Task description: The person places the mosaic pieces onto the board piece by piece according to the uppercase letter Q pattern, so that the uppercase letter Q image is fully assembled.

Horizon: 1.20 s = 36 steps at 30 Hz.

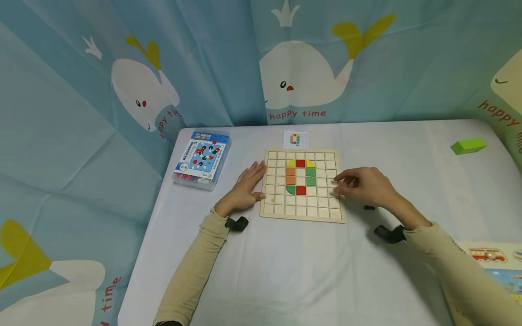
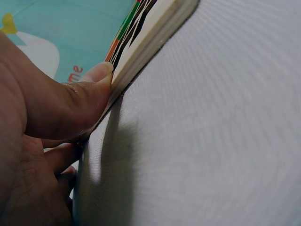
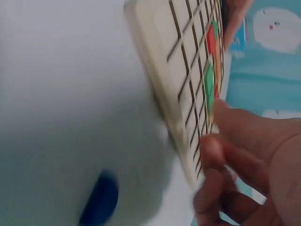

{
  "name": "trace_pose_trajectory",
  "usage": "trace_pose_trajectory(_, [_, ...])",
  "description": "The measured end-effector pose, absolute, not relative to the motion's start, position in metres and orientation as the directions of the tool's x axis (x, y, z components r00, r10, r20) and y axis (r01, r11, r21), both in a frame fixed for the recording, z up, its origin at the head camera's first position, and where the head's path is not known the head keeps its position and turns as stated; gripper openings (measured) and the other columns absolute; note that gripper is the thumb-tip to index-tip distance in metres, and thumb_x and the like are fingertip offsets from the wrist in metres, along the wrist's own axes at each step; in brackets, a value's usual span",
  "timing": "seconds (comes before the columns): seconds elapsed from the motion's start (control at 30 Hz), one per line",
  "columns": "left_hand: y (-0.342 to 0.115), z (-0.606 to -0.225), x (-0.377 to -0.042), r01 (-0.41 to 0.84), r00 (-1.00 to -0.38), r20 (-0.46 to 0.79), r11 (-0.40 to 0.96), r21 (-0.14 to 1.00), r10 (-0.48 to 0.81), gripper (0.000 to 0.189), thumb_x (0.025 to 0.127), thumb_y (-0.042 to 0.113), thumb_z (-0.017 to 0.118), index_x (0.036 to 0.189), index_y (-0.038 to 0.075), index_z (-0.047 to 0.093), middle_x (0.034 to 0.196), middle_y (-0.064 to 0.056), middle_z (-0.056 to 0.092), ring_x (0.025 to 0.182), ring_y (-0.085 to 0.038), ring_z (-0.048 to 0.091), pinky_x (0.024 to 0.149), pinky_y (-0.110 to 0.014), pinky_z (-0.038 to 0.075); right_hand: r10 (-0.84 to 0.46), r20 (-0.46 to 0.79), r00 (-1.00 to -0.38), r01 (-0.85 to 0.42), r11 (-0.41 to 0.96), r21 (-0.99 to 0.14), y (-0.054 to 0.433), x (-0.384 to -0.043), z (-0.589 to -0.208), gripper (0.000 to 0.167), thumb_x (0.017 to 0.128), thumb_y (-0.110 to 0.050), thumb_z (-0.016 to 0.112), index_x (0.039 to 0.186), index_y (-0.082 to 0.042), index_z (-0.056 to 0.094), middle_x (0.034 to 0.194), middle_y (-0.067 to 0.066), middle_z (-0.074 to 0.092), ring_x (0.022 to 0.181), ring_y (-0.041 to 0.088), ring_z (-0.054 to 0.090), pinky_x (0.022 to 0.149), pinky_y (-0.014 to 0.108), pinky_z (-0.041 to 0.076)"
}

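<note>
A wooden grid board [image 1: 322,213] lies on the table, with red, yellow, orange and green pieces forming a ring in its middle. My left hand [image 1: 244,190] steadies its left side; in the left wrist view the thumb [image 2: 94,94] presses the board's edge. My right hand [image 1: 364,184] hovers at the right edge with bent fingers, thumb and forefinger apart and nothing seen between them. Below that hand a dark blue piece [image 1: 369,207] lies on the white cloth, rounded on one side in the right wrist view. A small pattern card [image 1: 287,141] sits just behind the board.
A clear plastic case [image 1: 208,181] with a printed label stands at the back left. Far right is a bright green block [image 1: 469,146]. Part of a picture board [image 1: 465,248] shows at the front right, overlapped by my right sleeve. A whale-print curtain [image 1: 228,63] borders the table.
</note>
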State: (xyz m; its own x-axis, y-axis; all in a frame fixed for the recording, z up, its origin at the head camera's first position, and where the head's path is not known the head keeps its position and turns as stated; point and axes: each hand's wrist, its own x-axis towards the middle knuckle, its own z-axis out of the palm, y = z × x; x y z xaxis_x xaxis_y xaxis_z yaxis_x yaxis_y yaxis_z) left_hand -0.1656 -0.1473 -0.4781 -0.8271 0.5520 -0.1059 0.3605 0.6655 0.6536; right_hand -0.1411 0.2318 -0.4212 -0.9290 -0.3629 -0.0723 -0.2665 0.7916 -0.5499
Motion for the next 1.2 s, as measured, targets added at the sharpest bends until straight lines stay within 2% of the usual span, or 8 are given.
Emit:
trace_pose_trajectory(0.1, [-0.147, -0.479, -0.165, 0.36, -0.828, -0.105, 0.665, 0.654, 0.551, 0.089, 0.097, 0.015, 0.069, 0.169, 0.002, 0.019, 0.18, -0.011, 0.011, 0.168, -0.028, 0.0, 0.136, -0.047, -0.003, -0.369, -0.125, -0.921, -0.25, 0.806, -0.537, 0.25, -0.138, -0.42, 0.028, 0.091, -0.022, 0.084, 0.115, -0.007, 0.081, 0.092, 0.0, 0.076, 0.072, 0.01, 0.063, 0.056, 0.025, 0.048])
trace_pose_trajectory(0.27, [-0.149, -0.48, -0.164, 0.362, -0.826, -0.099, 0.658, 0.66, 0.555, 0.088, 0.097, 0.014, 0.069, 0.169, 0.002, 0.019, 0.179, -0.012, 0.012, 0.168, -0.029, 0.001, 0.136, -0.048, -0.003, -0.367, -0.129, -0.921, -0.253, 0.818, -0.517, 0.278, -0.132, -0.418, 0.031, 0.088, -0.017, 0.086, 0.116, -0.005, 0.08, 0.096, 0.0, 0.077, 0.076, 0.007, 0.062, 0.059, 0.024, 0.048])
trace_pose_trajectory(0.6, [-0.15, -0.48, -0.164, 0.357, -0.828, -0.097, 0.654, 0.667, 0.552, 0.089, 0.097, 0.014, 0.069, 0.169, 0.003, 0.019, 0.18, -0.011, 0.011, 0.168, -0.028, 0.001, 0.136, -0.047, -0.003, -0.322, -0.164, -0.933, -0.221, 0.867, -0.447, 0.319, -0.124, -0.419, 0.036, 0.084, -0.022, 0.091, 0.115, -0.007, 0.08, 0.106, 0.008, 0.078, 0.08, 0.006, 0.06, 0.064, 0.024, 0.047])
trace_pose_trajectory(0.9, [-0.149, -0.482, -0.165, 0.367, -0.828, -0.091, 0.658, 0.658, 0.553, 0.088, 0.097, 0.014, 0.069, 0.169, 0.002, 0.019, 0.179, -0.011, 0.012, 0.168, -0.028, 0.001, 0.136, -0.047, -0.003, -0.314, -0.152, -0.937, -0.216, 0.864, -0.455, 0.327, -0.123, -0.427, 0.029, 0.082, -0.015, 0.089, 0.108, -0.007, 0.077, 0.1, 0.005, 0.077, 0.076, 0.001, 0.061, 0.064, 0.024, 0.049])
trace_pose_trajectory(1.2, [-0.149, -0.481, -0.167, 0.357, -0.825, -0.1, 0.65, 0.671, 0.557, 0.089, 0.097, 0.015, 0.069, 0.169, 0.003, 0.018, 0.18, -0.01, 0.011, 0.168, -0.027, 0.0, 0.136, -0.047, -0.004, -0.293, -0.117, -0.949, -0.206, 0.857, -0.473, 0.331, -0.124, -0.431, 0.027, 0.08, -0.017, 0.093, 0.098, -0.012, 0.073, 0.091, -0.002, 0.074, 0.072, -0.003, 0.06, 0.063, 0.023, 0.048])
